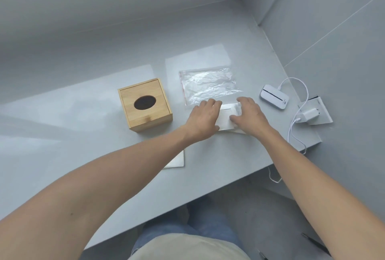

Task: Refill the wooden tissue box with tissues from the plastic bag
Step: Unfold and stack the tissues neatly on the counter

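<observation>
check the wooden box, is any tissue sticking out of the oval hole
No, the oval hole in the wooden tissue box is dark and bare, while the tissues lie on the table under both hands.

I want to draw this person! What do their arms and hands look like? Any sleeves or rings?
Both arms are bare: no sleeves, watch or bracelets show. The left hand and right hand wear no gloves, and no rings can be seen.
</observation>
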